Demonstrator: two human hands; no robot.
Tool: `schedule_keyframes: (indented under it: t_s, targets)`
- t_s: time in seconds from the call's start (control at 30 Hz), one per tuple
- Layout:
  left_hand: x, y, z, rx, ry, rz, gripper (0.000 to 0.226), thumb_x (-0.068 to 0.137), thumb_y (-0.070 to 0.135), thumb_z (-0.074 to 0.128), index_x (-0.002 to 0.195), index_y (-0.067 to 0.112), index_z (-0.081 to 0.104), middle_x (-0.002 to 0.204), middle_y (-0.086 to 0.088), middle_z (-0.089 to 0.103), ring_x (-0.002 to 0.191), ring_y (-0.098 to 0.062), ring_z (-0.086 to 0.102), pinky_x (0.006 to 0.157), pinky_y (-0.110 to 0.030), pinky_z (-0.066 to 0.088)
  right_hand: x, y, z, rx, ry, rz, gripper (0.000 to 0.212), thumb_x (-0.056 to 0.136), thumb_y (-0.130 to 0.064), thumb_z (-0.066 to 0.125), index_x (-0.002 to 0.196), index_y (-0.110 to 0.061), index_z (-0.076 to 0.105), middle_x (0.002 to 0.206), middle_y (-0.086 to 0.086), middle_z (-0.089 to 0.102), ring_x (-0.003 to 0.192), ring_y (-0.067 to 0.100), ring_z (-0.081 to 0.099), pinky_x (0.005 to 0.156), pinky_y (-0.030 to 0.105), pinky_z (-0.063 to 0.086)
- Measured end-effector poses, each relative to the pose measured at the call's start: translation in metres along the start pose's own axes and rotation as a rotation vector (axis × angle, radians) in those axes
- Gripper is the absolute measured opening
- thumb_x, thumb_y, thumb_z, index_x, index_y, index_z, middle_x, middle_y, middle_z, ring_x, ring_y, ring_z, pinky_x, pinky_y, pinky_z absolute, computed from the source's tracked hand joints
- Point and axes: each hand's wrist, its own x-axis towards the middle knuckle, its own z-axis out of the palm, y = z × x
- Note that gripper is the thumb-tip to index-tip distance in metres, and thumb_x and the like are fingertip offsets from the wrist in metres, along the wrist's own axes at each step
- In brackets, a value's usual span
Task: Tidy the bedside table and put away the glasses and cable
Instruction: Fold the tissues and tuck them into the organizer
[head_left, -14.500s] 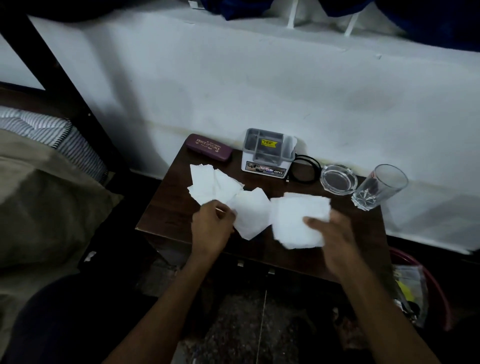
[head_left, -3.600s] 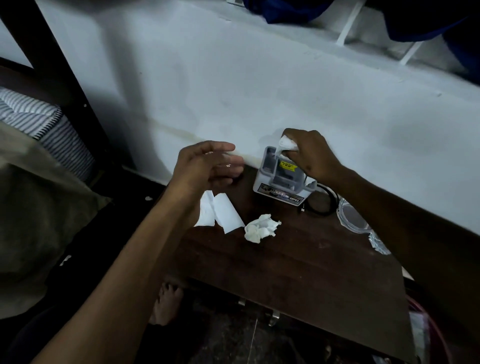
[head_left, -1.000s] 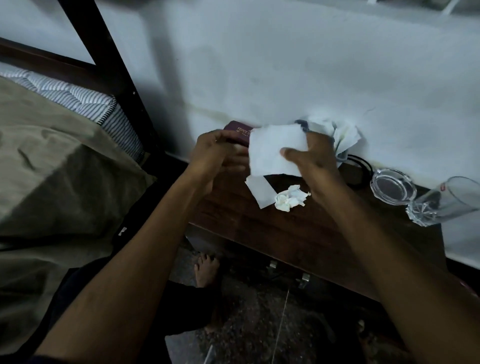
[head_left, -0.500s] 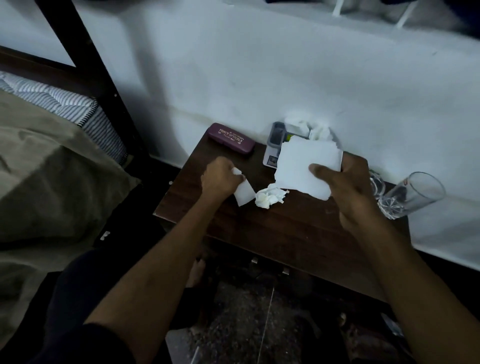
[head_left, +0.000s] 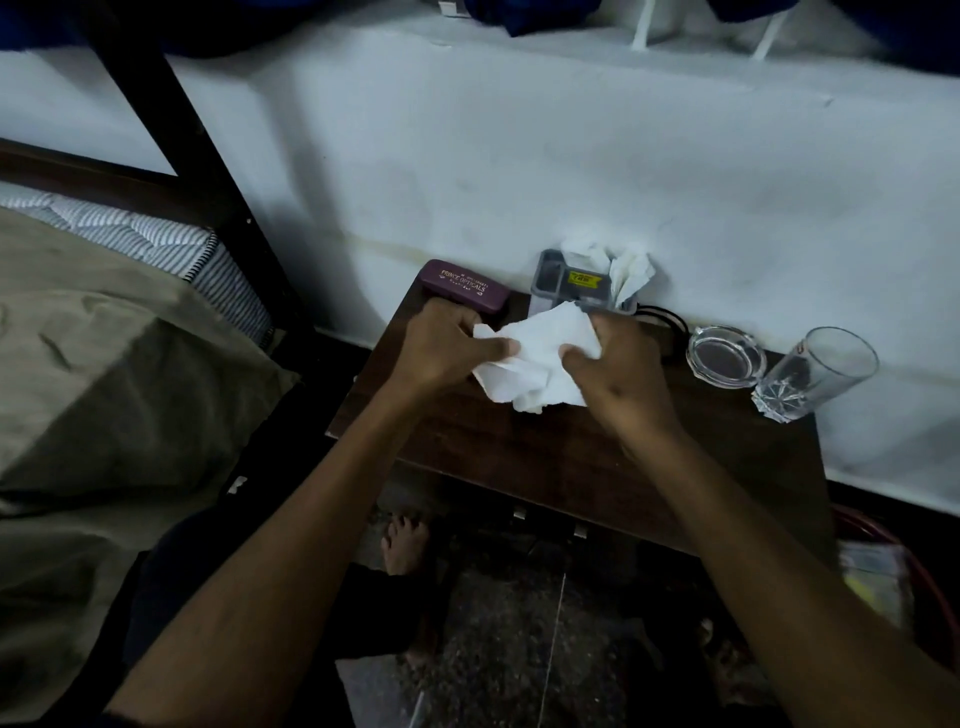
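We see a dark wooden table with a smooth grain, set against a pale plastered wall. Above it our left hand and right hand gather thin white tissues, soft and creased into a loose bundle. The left fingers curl and pinch its left edge; the right fingers curl tightly round its right side. A maroon oblong glasses case with gilt lettering lies at the table's back left corner, just behind the left hand. A grey plastic organiser stuffed with crumpled tissue stands beside it, a black cable coiled to its right. Further right sit a round glass ashtray and a clear tumbler.
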Motion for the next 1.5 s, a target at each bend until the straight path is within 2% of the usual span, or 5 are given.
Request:
schedule_keyframes:
  t_s: [0.3, 0.73, 1.1, 1.33, 1.5]
  targets:
    - [0.003, 0.020, 0.005, 0.252, 0.055, 0.155, 0.059, 0.077, 0.045, 0.089, 0.054, 0.019, 0.041, 0.051, 0.005, 0.045, 0.046, -0.007, 0.037, 0.048, -0.023, 0.026, 0.000, -0.007, 0.016, 0.068, -0.139, 0.072, 0.011, 0.094, -0.013, 0.063, 0.097, -0.006, 0.071, 0.088, 0.011, 0.074, 0.081, 0.026, 0.070, 0.067, 0.039, 0.051]
    - [-0.002, 0.024, 0.021, 0.155, 0.117, 0.266, 0.061, 0.110, 0.042, 0.050, 0.054, 0.020, 0.041, 0.053, 0.000, 0.051, 0.046, -0.010, 0.045, 0.048, -0.020, 0.026, -0.016, -0.011, 0.020, 0.828, -0.420, 0.468, 0.048, 0.102, -0.058, 0.053, 0.126, -0.021, 0.071, 0.124, 0.007, 0.078, 0.118, 0.024, 0.073, 0.098, 0.053, 0.060]
    - [0.005, 0.012, -0.004, 0.487, 0.234, 0.078, 0.068, 0.106, 0.060, 0.042, 0.061, 0.009, 0.051, 0.057, -0.005, 0.055, 0.056, -0.025, 0.054, 0.062, -0.037, 0.043, -0.002, 0.004, 0.010, 0.453, -0.319, 0.288, 0.031, 0.092, -0.003, 0.065, 0.120, -0.012, 0.072, 0.112, 0.009, 0.080, 0.105, 0.029, 0.076, 0.097, 0.056, 0.060]
    - [-0.002, 0.044, -0.017, -0.423, -0.372, 0.200, 0.037, 0.103, 0.027, 0.067, 0.138, 0.014, 0.065, 0.125, -0.001, 0.075, 0.121, -0.017, 0.070, 0.103, -0.034, 0.056, 0.059, -0.036, -0.036, -0.140, -0.473, -0.105, 0.019, 0.085, -0.012, 0.071, 0.103, -0.005, 0.073, 0.112, 0.019, 0.074, 0.100, 0.031, 0.072, 0.084, 0.047, 0.056]
    - [0.002, 0.041, -0.003, -0.449, -0.315, 0.177, 0.012, 0.094, -0.001, 0.073, 0.106, -0.004, 0.074, 0.089, 0.002, 0.079, 0.086, -0.014, 0.075, 0.074, -0.029, 0.057, 0.090, -0.053, -0.059, -0.189, -0.560, -0.110, 0.007, 0.082, -0.011, 0.074, 0.089, -0.012, 0.072, 0.078, 0.004, 0.065, 0.073, 0.022, 0.063, 0.059, 0.031, 0.047]
